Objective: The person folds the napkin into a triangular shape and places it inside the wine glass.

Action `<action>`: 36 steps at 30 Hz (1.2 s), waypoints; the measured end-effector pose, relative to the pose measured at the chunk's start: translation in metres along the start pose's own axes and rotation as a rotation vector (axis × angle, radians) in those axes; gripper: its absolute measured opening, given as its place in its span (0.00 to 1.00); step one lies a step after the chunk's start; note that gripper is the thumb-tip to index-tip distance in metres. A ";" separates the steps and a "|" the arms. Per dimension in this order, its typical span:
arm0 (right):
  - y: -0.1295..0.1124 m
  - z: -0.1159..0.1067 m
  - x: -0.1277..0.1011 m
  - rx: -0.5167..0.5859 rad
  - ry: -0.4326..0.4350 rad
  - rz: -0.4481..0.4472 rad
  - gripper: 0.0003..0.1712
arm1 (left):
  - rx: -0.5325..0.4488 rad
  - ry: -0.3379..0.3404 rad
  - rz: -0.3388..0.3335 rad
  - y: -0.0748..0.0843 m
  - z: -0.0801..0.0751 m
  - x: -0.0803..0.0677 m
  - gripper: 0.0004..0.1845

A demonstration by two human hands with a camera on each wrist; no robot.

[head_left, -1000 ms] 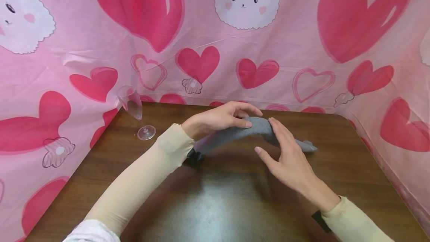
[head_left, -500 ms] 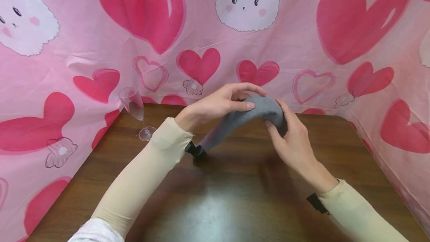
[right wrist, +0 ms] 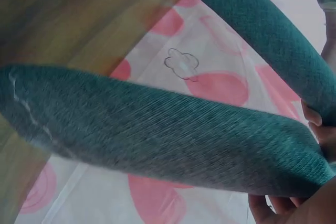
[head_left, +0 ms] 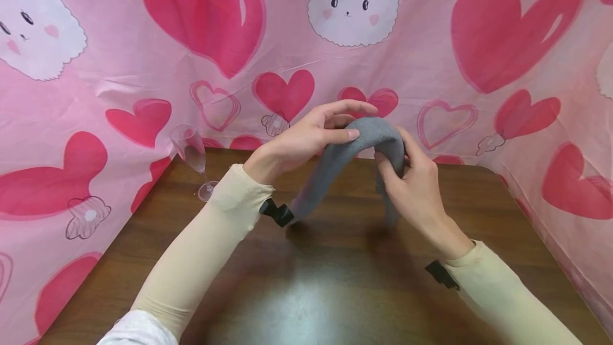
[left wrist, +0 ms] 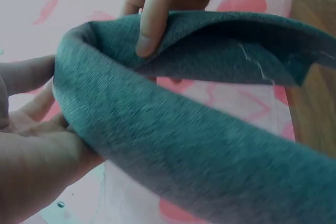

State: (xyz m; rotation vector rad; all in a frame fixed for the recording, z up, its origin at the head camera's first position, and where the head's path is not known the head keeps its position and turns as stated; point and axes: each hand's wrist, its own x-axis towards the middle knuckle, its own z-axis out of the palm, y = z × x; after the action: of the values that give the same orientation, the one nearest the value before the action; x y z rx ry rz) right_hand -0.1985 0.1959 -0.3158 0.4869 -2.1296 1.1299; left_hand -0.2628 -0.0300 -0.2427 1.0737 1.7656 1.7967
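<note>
Left hand (head_left: 306,140) and right hand (head_left: 412,185) both pinching the grey sock (head_left: 345,161), arched above the surface (head_left: 335,281) — risk of a loose grip dropping one end, or a left elbow swing toppling the nearby champagne flute (head_left: 193,158)

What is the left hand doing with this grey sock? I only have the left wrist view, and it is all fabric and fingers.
Observer: In the head view the left hand pinches the grey sock at the top of an arch held above the table.
Operator: And the other hand?
Observer: The right hand grips the arch's right side, fingers curled round the sock.
Operator: Anything else nearby?
Observer: A clear stemmed glass stands at the table's far left corner, tilted, apart from both hands.
</note>
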 end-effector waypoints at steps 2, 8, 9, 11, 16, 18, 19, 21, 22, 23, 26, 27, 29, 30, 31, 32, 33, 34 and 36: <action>-0.002 0.002 0.002 0.019 -0.008 0.015 0.33 | -0.019 0.030 0.025 0.003 0.002 0.000 0.24; -0.007 0.009 0.005 0.099 -0.032 0.060 0.32 | -0.023 0.136 0.085 0.015 0.008 0.000 0.23; -0.007 0.011 0.006 0.106 -0.030 0.065 0.30 | -0.036 0.151 0.091 0.017 0.009 0.000 0.23; -0.008 0.013 0.006 0.111 -0.027 0.071 0.27 | -0.072 0.183 0.095 0.020 0.011 0.001 0.23; -0.008 0.018 0.006 0.097 -0.030 0.079 0.23 | -0.194 0.273 0.102 0.030 0.016 0.004 0.20; -0.008 0.019 0.006 0.104 -0.035 0.081 0.21 | -0.237 0.290 0.106 0.033 0.018 0.005 0.20; -0.008 0.020 0.005 0.107 -0.036 0.081 0.21 | -0.250 0.290 0.106 0.034 0.019 0.006 0.20; -0.009 0.021 0.005 0.120 -0.037 0.087 0.21 | -0.246 0.290 0.108 0.035 0.020 0.007 0.20; -0.009 0.022 0.004 0.124 -0.036 0.091 0.21 | -0.237 0.289 0.108 0.035 0.020 0.007 0.20; -0.008 0.023 0.004 0.128 -0.037 0.098 0.21 | -0.229 0.286 0.108 0.035 0.020 0.007 0.20; -0.009 0.023 0.002 0.130 -0.054 0.110 0.21 | -0.193 0.275 0.118 0.034 0.019 0.006 0.21; -0.008 0.023 0.002 0.122 -0.064 0.113 0.21 | -0.184 0.267 0.122 0.033 0.019 0.005 0.21; -0.008 0.020 0.003 0.122 -0.087 0.115 0.23 | -0.170 0.248 0.132 0.033 0.017 0.004 0.22; -0.009 0.017 0.004 0.139 -0.103 0.109 0.26 | -0.164 0.239 0.136 0.033 0.017 0.003 0.23; -0.010 0.015 0.006 0.163 -0.116 0.101 0.30 | -0.161 0.230 0.138 0.033 0.017 0.002 0.24; -0.011 0.012 0.007 0.195 -0.127 0.087 0.34 | -0.156 0.222 0.141 0.033 0.017 0.002 0.24; -0.013 0.009 0.010 0.234 -0.132 0.067 0.38 | -0.148 0.215 0.146 0.033 0.018 0.001 0.25; -0.016 0.005 0.012 0.278 -0.133 0.047 0.42 | -0.141 0.211 0.151 0.034 0.019 0.000 0.25; -0.023 0.000 0.017 0.333 -0.110 -0.013 0.48 | -0.130 0.208 0.152 0.034 0.022 0.000 0.25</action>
State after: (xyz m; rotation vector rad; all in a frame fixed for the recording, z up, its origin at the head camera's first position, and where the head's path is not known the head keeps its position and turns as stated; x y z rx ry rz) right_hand -0.1971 0.1834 -0.2901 0.7272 -2.0325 1.4897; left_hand -0.2384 -0.0202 -0.2117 1.0246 1.6917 2.1531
